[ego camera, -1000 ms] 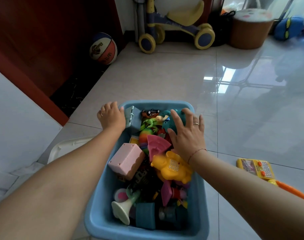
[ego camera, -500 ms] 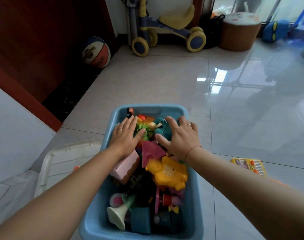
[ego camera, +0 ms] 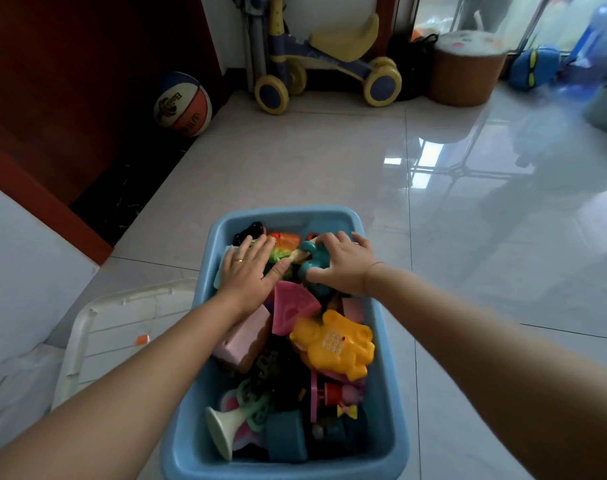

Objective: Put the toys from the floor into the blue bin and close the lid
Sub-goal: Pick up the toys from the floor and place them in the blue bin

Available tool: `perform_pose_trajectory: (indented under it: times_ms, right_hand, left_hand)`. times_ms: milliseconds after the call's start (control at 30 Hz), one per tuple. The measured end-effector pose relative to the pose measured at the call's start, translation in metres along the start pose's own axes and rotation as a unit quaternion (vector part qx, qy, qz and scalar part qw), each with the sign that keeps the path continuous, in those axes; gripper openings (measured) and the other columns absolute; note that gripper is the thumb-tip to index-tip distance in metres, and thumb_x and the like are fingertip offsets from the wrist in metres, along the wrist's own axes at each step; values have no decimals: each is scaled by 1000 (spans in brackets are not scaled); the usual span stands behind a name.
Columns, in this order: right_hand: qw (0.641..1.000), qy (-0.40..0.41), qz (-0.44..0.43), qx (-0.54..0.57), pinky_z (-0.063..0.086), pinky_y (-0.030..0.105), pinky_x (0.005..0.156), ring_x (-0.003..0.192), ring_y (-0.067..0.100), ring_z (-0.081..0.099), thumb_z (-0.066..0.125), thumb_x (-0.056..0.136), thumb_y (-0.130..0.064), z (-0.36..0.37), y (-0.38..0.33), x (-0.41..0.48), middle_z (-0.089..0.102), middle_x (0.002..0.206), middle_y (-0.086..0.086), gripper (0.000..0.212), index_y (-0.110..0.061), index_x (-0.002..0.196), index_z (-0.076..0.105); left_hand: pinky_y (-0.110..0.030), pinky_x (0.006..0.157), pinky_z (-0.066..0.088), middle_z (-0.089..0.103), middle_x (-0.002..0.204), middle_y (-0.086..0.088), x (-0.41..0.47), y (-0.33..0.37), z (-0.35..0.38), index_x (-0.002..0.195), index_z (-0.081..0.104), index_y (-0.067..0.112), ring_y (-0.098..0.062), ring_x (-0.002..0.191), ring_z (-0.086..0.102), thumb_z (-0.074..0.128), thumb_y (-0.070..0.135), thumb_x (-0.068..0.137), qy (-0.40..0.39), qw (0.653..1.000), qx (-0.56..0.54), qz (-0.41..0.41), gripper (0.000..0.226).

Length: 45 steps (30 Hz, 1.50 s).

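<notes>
The blue plastic bin [ego camera: 381, 341] is seen on the pale tiled floor [ego camera: 295, 161], open-topped and heaped with toys. The left hand [ego camera: 248, 273] is laid flat on the pile at the far left of the bin, fingers spread, palm pressed down on a green toy [ego camera: 277, 259]; nothing is pinched in that grip. The right hand [ego camera: 345, 268] is set just beside it at the far right, fingers curled over a teal plastic toy [ego camera: 312, 268]; whether that grip is truly closed on the toy or only pushing on it cannot be told from this angle.

Nearer in the bin, a pink wedge-shaped toy [ego camera: 291, 311] is seen beside a pink box-shaped block [ego camera: 243, 341], with a yellow bear-shaped toy phone [ego camera: 335, 344] to the right. At the near end, a cream plastic trumpet [ego camera: 222, 431] and a teal cube [ego camera: 286, 436] are lying.

The white plastic lid [ego camera: 122, 323] is lying flat on the floor, just left of the bin and not on it. Far off, a basketball [ego camera: 182, 103] and a yellow ride-on toy [ego camera: 329, 60] are seen by the wall.
</notes>
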State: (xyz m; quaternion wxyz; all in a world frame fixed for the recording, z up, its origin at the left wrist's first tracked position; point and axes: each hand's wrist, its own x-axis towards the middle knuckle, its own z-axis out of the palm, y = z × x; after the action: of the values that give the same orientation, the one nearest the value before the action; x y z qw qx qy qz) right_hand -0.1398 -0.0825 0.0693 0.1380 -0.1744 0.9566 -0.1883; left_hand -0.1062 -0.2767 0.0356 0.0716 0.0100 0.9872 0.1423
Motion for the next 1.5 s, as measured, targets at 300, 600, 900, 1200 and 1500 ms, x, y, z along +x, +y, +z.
perform_pose_trajectory:
  times_ms: [300,600,900,1200,1500]
  right_hand:
    - [984,143,80,-64,-14,46,117,146,23,9,18,96,-49,25,-8,12,18,156,12,62,-18,150,14]
    - [988,120,78,-65,-20,48,113,147,17,9,10,99,-40,20,1,16,20,157,4,53,-23,147,21]
    - [987,152,-48,-2,10,38,119,142,29,16,36,89,-58,41,-11,-23,20,153,9,68,-25,147,23]
    - [985,150,19,87,37,36,103,119,29,40,63,72,-51,33,-15,-12,37,132,4,77,-23,138,33]
    - [977,206,44,-37,4,40,118,144,27,11,36,91,-52,35,-26,-1,17,155,10,69,-17,148,20]
  left_hand:
    - [-48,115,-14,-2,159,12,-2,12,6,149,-8,35,-10,146,-11,9,72,86,-6,996,68,58,75]
    - [-41,115,-11,30,154,4,11,31,-1,148,24,32,-10,145,16,19,51,98,-8,999,-30,29,54]
    - [-38,114,10,66,113,6,19,17,-3,116,53,26,-15,114,57,50,28,93,96,992,-56,54,23]
    - [-40,86,48,72,89,-10,28,28,5,99,71,12,-35,92,62,70,22,81,218,969,-113,35,20]
    - [-43,111,28,61,127,-11,33,28,-2,132,53,10,-27,125,50,54,20,92,251,963,-94,29,41]
